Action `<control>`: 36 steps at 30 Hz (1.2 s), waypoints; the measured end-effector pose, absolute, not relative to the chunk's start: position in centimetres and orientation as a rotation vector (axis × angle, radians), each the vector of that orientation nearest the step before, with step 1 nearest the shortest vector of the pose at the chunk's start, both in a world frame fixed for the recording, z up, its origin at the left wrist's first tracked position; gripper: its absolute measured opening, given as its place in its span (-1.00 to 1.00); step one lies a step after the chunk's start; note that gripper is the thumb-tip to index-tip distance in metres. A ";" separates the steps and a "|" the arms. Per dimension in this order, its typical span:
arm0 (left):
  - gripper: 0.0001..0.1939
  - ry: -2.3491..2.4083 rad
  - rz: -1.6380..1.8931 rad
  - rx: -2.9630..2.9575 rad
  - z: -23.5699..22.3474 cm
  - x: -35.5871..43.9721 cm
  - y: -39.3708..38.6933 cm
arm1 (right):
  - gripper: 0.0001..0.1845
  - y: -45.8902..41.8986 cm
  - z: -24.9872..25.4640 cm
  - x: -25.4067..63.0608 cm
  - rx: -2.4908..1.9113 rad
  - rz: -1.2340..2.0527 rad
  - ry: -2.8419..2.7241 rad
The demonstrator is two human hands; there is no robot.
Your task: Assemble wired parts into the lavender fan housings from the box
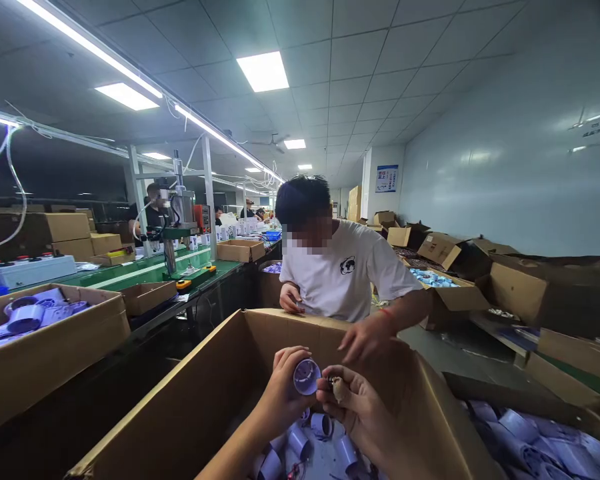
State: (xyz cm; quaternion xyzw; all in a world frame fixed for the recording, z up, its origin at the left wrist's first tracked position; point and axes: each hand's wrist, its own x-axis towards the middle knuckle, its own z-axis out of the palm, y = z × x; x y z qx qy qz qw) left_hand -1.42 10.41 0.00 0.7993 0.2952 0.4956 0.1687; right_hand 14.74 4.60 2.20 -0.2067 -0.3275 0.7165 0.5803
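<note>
My left hand (286, 380) is closed around a white plastic cup-shaped housing (307, 377), its open end turned towards me. Close beside it on the right, my right hand (353, 400) pinches a small part (338, 389) with a beige, rounded end and a dark bit near the fingertips; its exact kind is unclear. Both hands are above a large cardboard box (180, 400). In the bottom of that box lie several similar white housings (298, 440), some with thin wires near them.
Across the box stands a person in a white shirt (330, 273), one hand (370, 337) reaching over the rim. Boxes of white housings stand at left (55, 333) and lower right (545, 440). A press machine (177, 213) stands on the green bench (215, 270). More cartons (440, 250) line the right wall.
</note>
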 end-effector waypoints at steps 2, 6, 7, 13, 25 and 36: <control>-0.51 0.869 1.412 2.264 0.0 -1.4 10.4 | -0.63 4.6 2.3 14.8 -0.498 1.663 -0.735; -0.53 0.928 1.428 2.263 0.1 -1.2 10.4 | -0.64 4.6 2.4 15.0 -0.508 1.662 -0.716; -0.53 0.944 1.427 2.267 0.1 -1.1 10.4 | -0.63 4.6 2.4 15.0 -0.502 1.666 -0.712; -0.56 1.051 1.420 2.275 0.3 -1.1 10.4 | -0.65 4.3 2.3 14.8 -0.444 1.703 -0.717; -0.59 1.101 1.399 2.369 -0.4 -1.0 10.3 | -0.63 4.4 1.8 14.1 -0.514 1.651 -0.698; -0.57 1.160 1.287 2.403 0.0 -0.7 9.6 | -0.66 6.1 0.0 14.8 -0.960 0.913 -1.312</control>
